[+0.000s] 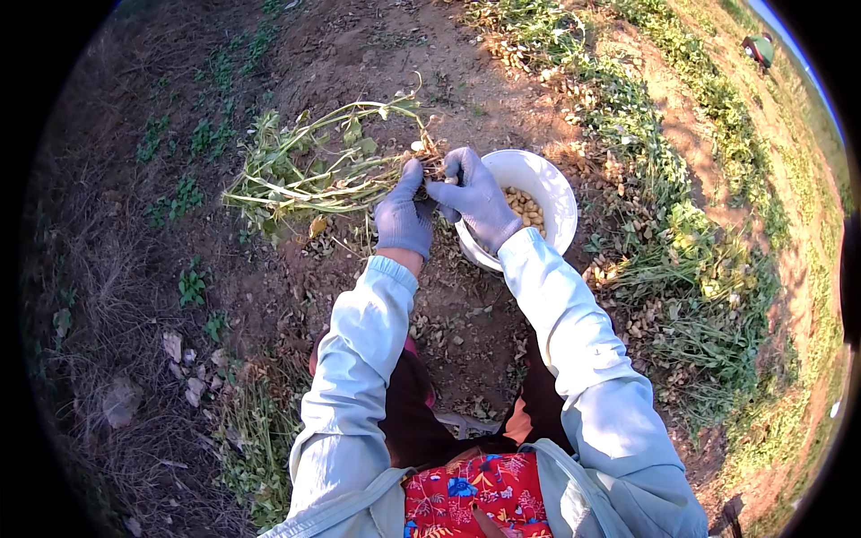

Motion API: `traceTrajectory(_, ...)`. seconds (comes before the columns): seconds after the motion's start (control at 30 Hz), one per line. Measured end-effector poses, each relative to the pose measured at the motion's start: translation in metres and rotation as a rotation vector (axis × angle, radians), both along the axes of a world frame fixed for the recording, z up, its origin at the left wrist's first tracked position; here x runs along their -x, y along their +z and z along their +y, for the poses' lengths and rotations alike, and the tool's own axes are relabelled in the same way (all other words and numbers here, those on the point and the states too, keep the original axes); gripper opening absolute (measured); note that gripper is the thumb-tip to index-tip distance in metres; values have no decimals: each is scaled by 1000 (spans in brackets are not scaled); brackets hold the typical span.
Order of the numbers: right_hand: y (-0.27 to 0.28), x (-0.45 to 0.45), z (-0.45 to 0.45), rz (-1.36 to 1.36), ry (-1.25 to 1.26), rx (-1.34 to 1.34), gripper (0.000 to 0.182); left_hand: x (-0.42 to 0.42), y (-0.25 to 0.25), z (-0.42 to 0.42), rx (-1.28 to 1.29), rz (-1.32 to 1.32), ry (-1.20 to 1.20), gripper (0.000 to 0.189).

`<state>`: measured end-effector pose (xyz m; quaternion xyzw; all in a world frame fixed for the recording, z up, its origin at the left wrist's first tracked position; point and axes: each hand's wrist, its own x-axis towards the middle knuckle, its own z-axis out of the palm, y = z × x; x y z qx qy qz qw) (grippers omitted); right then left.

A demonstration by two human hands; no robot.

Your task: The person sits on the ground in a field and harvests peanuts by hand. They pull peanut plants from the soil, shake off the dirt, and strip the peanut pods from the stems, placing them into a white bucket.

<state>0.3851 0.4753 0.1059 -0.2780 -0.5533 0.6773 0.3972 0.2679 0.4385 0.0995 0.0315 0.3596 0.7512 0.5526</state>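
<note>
My left hand (406, 214), in a grey knit glove, grips a bunch of uprooted peanut plants (323, 181) close to the root end. The leafy stems stretch away to the left. My right hand (479, 195), gloved alike, has its thumb and fingers closed at the roots (430, 158), around a pale peanut pod (451, 180). Just right of and partly below my right hand stands a white plastic bucket (564, 202). Loose peanuts in their shells (523, 207) lie inside it; my right hand and sleeve hide part of its mouth.
Pulled peanut plants with pods (646, 161) lie in a long row on the right. Dry grass (114, 282) covers the left ground, with stones (192, 376) lower down. Bare soil (464, 363) shows between my legs. Another person (760, 50) is far off at upper right.
</note>
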Motion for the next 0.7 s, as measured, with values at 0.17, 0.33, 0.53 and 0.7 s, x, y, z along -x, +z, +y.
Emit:
traceTrajectory(0.17, 12, 3, -25, -390, 18, -458, 22, 25, -8, 8, -48, -136, -98, 25)
traceTrajectory(0.33, 5, -38, 8, -1135, -76, -507, 24, 22, -8, 11, 111, -40, 79, 29)
traceTrajectory(0.53, 8, -28, 0, -944, -48, -317, 36, 20, -1, 1, 101, 10, 82, 33)
traceTrajectory(0.7, -17, 14, -13, -67, -268, 46, 49, 12, -2, 0, -2, -49, -1, 32)
